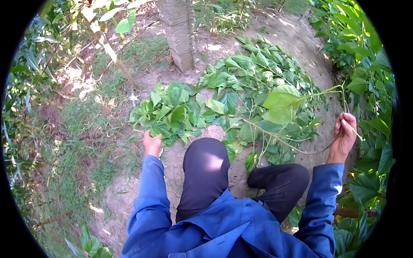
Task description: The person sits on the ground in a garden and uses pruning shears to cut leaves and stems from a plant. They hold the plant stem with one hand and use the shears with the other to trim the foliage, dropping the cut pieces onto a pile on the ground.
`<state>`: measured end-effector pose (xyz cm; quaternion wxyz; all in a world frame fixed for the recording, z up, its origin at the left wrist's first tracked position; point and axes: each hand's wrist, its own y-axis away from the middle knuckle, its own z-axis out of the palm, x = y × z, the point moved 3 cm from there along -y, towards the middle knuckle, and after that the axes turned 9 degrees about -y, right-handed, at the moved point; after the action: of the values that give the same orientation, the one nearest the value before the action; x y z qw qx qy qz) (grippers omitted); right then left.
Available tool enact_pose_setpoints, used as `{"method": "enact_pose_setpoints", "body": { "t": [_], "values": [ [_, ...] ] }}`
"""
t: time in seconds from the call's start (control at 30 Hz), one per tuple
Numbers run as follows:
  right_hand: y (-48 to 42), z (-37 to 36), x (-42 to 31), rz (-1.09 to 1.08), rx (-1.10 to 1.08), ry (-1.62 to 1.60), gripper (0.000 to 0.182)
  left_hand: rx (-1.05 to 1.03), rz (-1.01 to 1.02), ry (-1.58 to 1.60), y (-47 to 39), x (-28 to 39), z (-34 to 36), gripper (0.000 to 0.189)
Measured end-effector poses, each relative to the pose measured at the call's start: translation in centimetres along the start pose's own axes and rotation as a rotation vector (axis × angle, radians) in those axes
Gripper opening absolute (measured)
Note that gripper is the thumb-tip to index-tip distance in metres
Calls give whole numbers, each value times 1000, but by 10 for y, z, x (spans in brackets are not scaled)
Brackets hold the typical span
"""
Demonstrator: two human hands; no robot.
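Observation:
My right hand (344, 130) is closed around a thin green stem; a large green leaf (282, 103) hangs from its far end. A bare brown twig (280, 139) curves from below this hand to the leaves on the ground; whether the hand grips it too, I cannot tell. My left hand (152, 143) is at the near left edge of a pile of loose broad leaves (171, 111), its thumb and fingers apart, the fingertips at the leaves. Beside that pile, to the right and farther off, lies a larger heap of leafy cut branches (258, 71).
A concrete post (179, 35) stands behind the leaf pile, with a slanting pale stem (111, 53) to its left. Grass (84, 142) and tall plants border the left side. Dense leafy bushes (374, 125) line the right. My bent knees (206, 161) are close to the leaves.

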<state>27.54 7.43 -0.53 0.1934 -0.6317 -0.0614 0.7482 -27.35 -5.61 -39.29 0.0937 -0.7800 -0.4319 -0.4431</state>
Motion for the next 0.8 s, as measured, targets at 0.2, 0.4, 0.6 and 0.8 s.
{"method": "enact_pose_setpoints", "body": {
  "t": [0.2,0.4,0.6,0.8],
  "values": [
    [1,36,-5,-24,-116,33,21,-327,-224,159,69,-42,17,51],
    [2,16,3,10,-88,91,20,-413,-285,-523,120,-183,28,55],
    [1,-18,12,13,-1,100,21,-297,-358,-849,108,-179,-4,54],
    [2,-15,16,3,18,165,20,-275,-362,-846,52,-169,2,59]
  ]
}}
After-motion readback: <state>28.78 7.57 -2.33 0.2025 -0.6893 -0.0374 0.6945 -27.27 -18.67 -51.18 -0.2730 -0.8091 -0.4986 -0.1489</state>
